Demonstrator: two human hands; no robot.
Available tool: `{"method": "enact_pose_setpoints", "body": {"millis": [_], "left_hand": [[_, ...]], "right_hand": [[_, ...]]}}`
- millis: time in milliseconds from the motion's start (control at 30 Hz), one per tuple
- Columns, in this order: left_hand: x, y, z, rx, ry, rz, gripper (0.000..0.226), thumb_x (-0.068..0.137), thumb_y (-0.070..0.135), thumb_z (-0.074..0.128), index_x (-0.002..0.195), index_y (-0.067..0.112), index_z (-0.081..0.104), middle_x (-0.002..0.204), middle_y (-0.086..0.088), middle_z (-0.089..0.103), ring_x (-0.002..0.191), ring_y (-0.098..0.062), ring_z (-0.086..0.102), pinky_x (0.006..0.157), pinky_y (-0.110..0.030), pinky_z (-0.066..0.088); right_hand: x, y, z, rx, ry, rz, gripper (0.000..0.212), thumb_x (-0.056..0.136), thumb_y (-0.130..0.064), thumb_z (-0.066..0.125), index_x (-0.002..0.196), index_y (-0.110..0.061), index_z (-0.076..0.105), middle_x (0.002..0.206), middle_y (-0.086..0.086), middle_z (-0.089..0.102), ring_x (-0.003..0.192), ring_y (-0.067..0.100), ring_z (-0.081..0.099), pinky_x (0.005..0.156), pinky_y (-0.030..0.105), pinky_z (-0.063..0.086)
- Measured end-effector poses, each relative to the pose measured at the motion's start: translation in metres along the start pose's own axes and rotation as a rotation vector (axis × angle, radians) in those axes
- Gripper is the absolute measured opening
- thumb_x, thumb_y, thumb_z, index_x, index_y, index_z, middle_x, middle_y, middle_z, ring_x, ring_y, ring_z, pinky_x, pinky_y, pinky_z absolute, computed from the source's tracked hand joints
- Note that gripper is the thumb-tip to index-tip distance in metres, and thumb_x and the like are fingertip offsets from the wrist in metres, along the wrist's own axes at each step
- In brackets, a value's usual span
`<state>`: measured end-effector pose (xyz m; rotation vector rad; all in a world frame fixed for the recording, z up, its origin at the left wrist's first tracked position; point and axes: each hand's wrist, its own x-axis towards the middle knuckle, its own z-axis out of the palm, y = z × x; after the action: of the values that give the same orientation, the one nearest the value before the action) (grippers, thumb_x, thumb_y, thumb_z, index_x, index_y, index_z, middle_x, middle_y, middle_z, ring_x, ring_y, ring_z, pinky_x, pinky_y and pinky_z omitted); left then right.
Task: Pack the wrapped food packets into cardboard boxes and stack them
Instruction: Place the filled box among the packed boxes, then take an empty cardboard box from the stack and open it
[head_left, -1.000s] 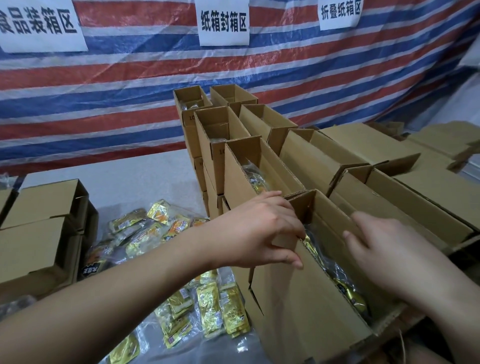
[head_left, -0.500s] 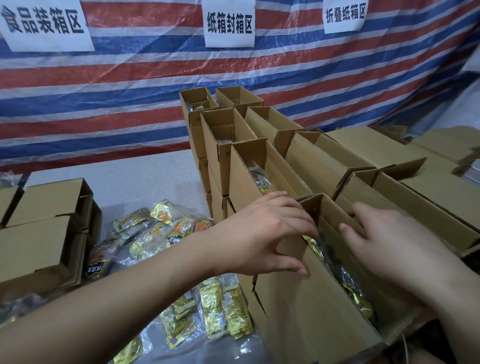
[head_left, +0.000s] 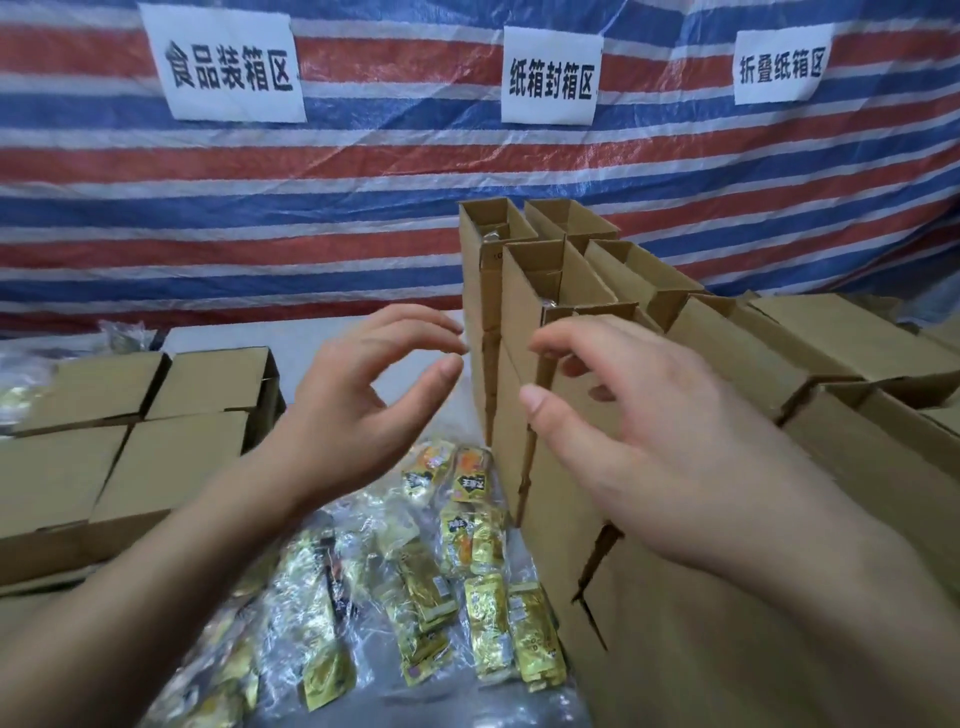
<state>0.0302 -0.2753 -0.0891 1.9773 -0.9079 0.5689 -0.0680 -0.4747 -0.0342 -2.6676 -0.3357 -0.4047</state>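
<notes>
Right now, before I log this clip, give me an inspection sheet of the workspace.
Surface: pale table, mostly covered.
Job's things: wrapped food packets loose in clear plastic at centre; open cardboard boxes stacked in rows to the right; closed boxes stacked at left.
Clutter: crumpled plastic at far left.
Hands: left hand raised, fingers spread, holding nothing; right hand raised in front of the box stack, fingers loosely curled, holding nothing.
Cables: nothing seen.
Surroundings: striped tarpaulin backdrop with three paper signs.
</notes>
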Motion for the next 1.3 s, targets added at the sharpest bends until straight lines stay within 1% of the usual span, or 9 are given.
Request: {"method": "enact_pose_setpoints", "body": {"millis": [233,433,500,633,800,933,1033,1167,1300], "left_hand": [[-0.062,-0.046,-0.063,0.059,0.074,-0.301,0.017,0.096,0.030,0.055,0.104,0.024,0.069,0.107,0.020,0.065,0.103,0.001,0.061,0.090,-0.023,0.049],[-0.112,-0.085,-0.104,0.129,-0.008,-0.579,0.022,0.091,0.043,0.051,0.108,0.037,0.065,0.109,0.023,0.063,0.104,0.005,0.057,0.094,-0.029,0.049],[-0.131,-0.100,-0.114,0.171,-0.073,-0.646,0.017,0.092,0.043,0.050,0.107,0.044,0.059,0.107,0.028,0.060,0.104,0.010,0.055,0.094,-0.025,0.048],[-0.181,-0.133,-0.129,0.278,-0.171,-0.802,0.021,0.097,0.036,0.052,0.116,0.033,0.061,0.105,0.027,0.058,0.101,0.009,0.054,0.094,-0.029,0.051],[-0.221,-0.178,-0.130,0.431,-0.238,-0.878,0.033,0.098,0.037,0.054,0.125,0.020,0.062,0.122,0.007,0.061,0.110,-0.008,0.057,0.100,-0.035,0.049],[-0.205,-0.223,-0.116,0.566,-0.294,-0.868,0.050,0.097,0.040,0.055,0.142,0.019,0.048,0.146,0.000,0.047,0.131,-0.019,0.048,0.112,-0.037,0.038],[-0.184,-0.261,-0.090,0.693,-0.399,-0.836,0.073,0.094,0.057,0.048,0.154,0.022,0.027,0.160,-0.006,0.028,0.145,-0.027,0.032,0.119,-0.045,0.023],[-0.167,-0.310,-0.046,0.786,-0.565,-0.879,0.101,0.086,0.080,0.033,0.158,0.016,0.002,0.165,-0.013,0.007,0.151,-0.034,0.011,0.120,-0.053,0.008],[-0.175,-0.339,-0.012,0.830,-0.575,-0.960,0.098,0.089,0.076,0.030,0.157,0.012,-0.002,0.164,-0.016,0.005,0.151,-0.036,0.009,0.119,-0.058,0.012]], "right_hand": [[0.032,-0.050,0.075,0.264,-0.076,-0.065,0.046,0.090,-0.063,0.038,0.132,-0.045,0.047,0.117,-0.033,0.045,0.110,-0.014,0.044,0.087,0.015,0.039],[0.050,-0.063,0.119,0.319,-0.169,-0.042,0.050,0.086,-0.064,0.038,0.130,-0.043,0.049,0.112,-0.033,0.048,0.109,-0.021,0.041,0.084,0.013,0.039],[0.057,-0.065,0.134,0.340,-0.201,-0.028,0.051,0.085,-0.066,0.037,0.129,-0.042,0.050,0.118,-0.030,0.052,0.112,-0.015,0.046,0.093,0.022,0.045],[0.062,-0.070,0.168,0.320,-0.263,-0.025,0.048,0.091,-0.062,0.041,0.133,-0.041,0.049,0.135,-0.020,0.055,0.122,0.001,0.049,0.105,0.037,0.044],[0.065,-0.074,0.208,0.281,-0.329,-0.033,0.047,0.097,-0.050,0.047,0.142,-0.035,0.045,0.145,-0.015,0.048,0.124,-0.003,0.040,0.100,0.024,0.031],[0.078,-0.079,0.239,0.236,-0.379,-0.001,0.052,0.100,-0.043,0.047,0.149,-0.033,0.035,0.156,-0.012,0.034,0.143,0.007,0.028,0.107,0.023,0.021],[0.089,-0.081,0.263,0.209,-0.409,0.021,0.057,0.101,-0.040,0.047,0.154,-0.028,0.029,0.160,-0.010,0.029,0.146,0.008,0.024,0.107,0.021,0.016],[0.094,-0.076,0.290,0.192,-0.427,0.087,0.058,0.101,-0.042,0.047,0.155,-0.029,0.027,0.160,-0.011,0.028,0.145,0.008,0.024,0.105,0.019,0.014],[0.089,-0.060,0.305,0.155,-0.420,0.129,0.058,0.101,-0.041,0.046,0.154,-0.027,0.028,0.159,-0.011,0.029,0.144,0.006,0.024,0.104,0.014,0.012]]}}
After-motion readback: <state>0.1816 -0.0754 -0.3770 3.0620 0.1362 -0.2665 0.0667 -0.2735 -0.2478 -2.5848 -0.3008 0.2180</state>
